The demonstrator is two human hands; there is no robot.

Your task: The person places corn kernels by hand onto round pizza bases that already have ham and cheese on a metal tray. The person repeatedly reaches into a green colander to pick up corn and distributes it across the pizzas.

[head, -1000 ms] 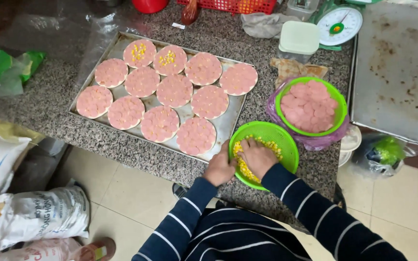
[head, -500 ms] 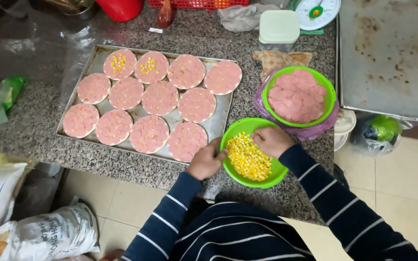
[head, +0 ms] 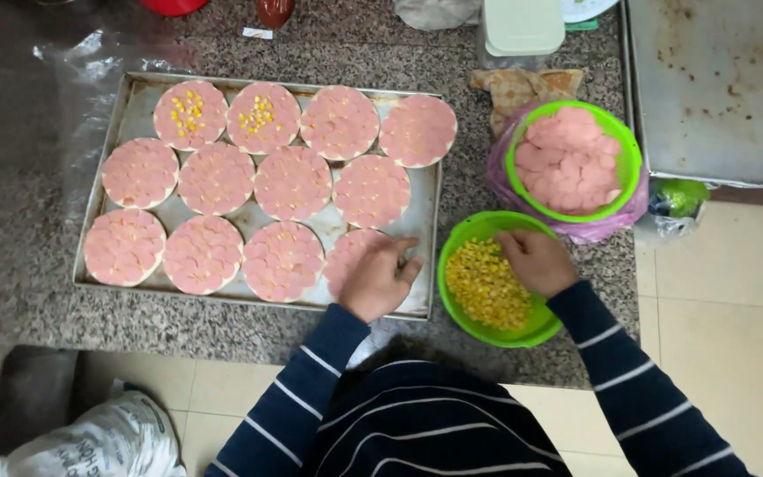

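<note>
Two hands work beside the baking tray (head: pixel 117 97): right hand (head: pixel 536 262) dips into the corn bowl (head: pixel 465 234), apparently pinching kernels; left hand (head: pixel 380 278) rests released on the tray's nearest round. Kernels might spill onto the table (head: pixel 19 291).

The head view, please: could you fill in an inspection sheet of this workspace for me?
Surface: speckled granite counter, a clear plastic sheet at its upper left.
Job's things: metal tray with eleven rounds topped with pink slices, two also with corn; green bowl of corn; green bowl of pink slices.
Clutter: lidded white container, cloth, second worn tray.
Hands: left hand flat on the nearest round; right hand, fingers in the corn.
Cables: nothing seen.
Surroundings: tiled floor, white sacks.
</note>
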